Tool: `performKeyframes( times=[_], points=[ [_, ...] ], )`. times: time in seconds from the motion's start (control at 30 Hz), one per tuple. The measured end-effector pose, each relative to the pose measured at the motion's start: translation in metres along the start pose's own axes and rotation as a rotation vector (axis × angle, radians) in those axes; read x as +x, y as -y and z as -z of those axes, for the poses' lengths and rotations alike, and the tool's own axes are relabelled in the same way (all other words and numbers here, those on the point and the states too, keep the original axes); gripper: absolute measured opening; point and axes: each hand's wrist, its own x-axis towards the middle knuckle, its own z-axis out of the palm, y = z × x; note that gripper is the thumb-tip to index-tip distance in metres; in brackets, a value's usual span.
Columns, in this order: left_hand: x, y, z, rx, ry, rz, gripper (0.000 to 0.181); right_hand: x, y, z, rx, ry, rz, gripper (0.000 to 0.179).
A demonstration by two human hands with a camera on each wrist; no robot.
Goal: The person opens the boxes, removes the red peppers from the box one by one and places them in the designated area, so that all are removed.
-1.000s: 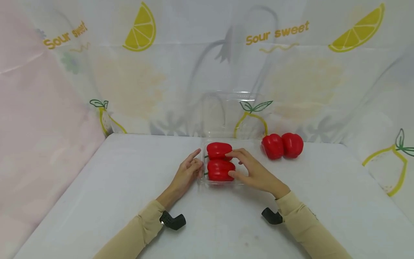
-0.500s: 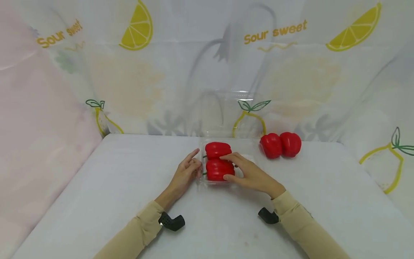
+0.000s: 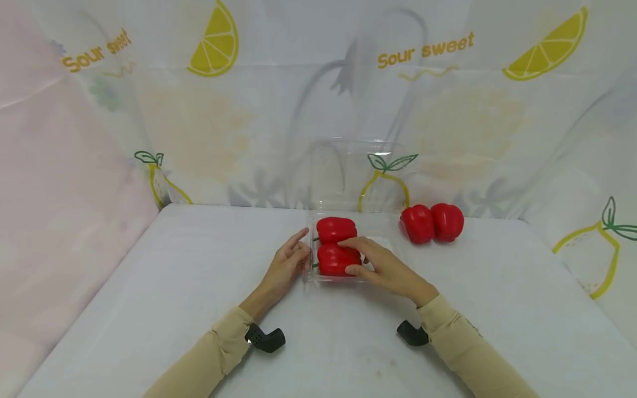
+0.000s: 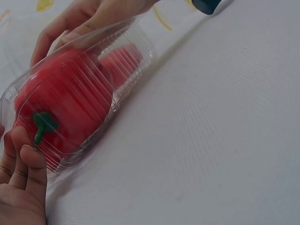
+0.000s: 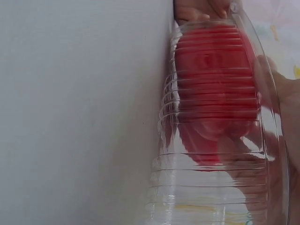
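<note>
Two red bell peppers lie side by side in a clear plastic clamshell container (image 3: 385,226): a far pepper (image 3: 336,229) and a near pepper (image 3: 337,260), both with green stems to the left. My right hand (image 3: 393,269) reaches over the container's right part and holds the near pepper between thumb and fingers; the right wrist view shows this pepper (image 5: 215,79) through the ribbed wall. Outside, at the left wall, my left hand (image 3: 285,269) touches the container, its index finger extended. In the left wrist view its fingertips rest by the wall, near the stem (image 4: 43,124).
Two more red peppers (image 3: 432,223) sit together at the back right of the white table (image 3: 209,265). The container's transparent lid (image 3: 348,174) stands raised against the printed cloth backdrop (image 3: 278,110).
My right hand has shifted slightly left over the near pepper, its index finger leaving the far pepper. The left hand has stayed at the container's left wall.
</note>
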Motion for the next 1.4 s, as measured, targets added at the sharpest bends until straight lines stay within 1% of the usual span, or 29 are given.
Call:
performKeyframes(
  times=[0.17,0.27,0.37,0.57,0.73,0.87,1.0,1.13,1.3,1.4],
  points=[
    [0.0003,-0.0001,-0.0005,0.046,-0.020,0.002,0.052,-0.0003,0.0012,-0.0005,-0.002,-0.052,0.037,0.051],
    [0.0009,0.0005,-0.0004,0.055,-0.023,0.001,0.052,-0.0002,0.0011,-0.0003,-0.003,-0.067,0.055,0.050],
    [0.0010,0.0012,0.0002,0.046,-0.020,-0.005,0.054,-0.0004,0.0010,-0.0002,0.013,-0.058,0.053,0.051],
    [-0.0004,0.0026,0.0013,0.001,-0.001,-0.017,0.057,-0.0018,0.0004,0.0000,0.037,-0.025,0.040,0.059],
    [-0.0012,0.0021,0.0006,-0.039,-0.002,0.007,0.056,-0.0022,-0.0008,0.0000,0.025,-0.042,0.081,0.057],
    [0.0001,0.0017,-0.0011,-0.024,-0.011,0.023,0.055,-0.0022,-0.0029,0.0006,-0.012,-0.061,0.117,0.054],
    [0.0015,0.0016,-0.0019,-0.002,-0.009,0.020,0.056,-0.0024,-0.0046,0.0015,-0.021,-0.074,0.122,0.054],
    [0.0022,0.0016,-0.0024,0.005,-0.009,0.014,0.056,-0.0028,-0.0062,0.0030,0.023,-0.065,0.090,0.053],
    [0.0021,0.0020,-0.0025,0.012,-0.018,0.011,0.056,-0.0017,-0.0075,0.0064,0.156,-0.050,0.001,0.040],
    [0.0015,0.0020,-0.0024,0.018,-0.023,0.014,0.056,-0.0012,-0.0081,0.0081,0.209,-0.030,-0.030,0.037]
  ],
)
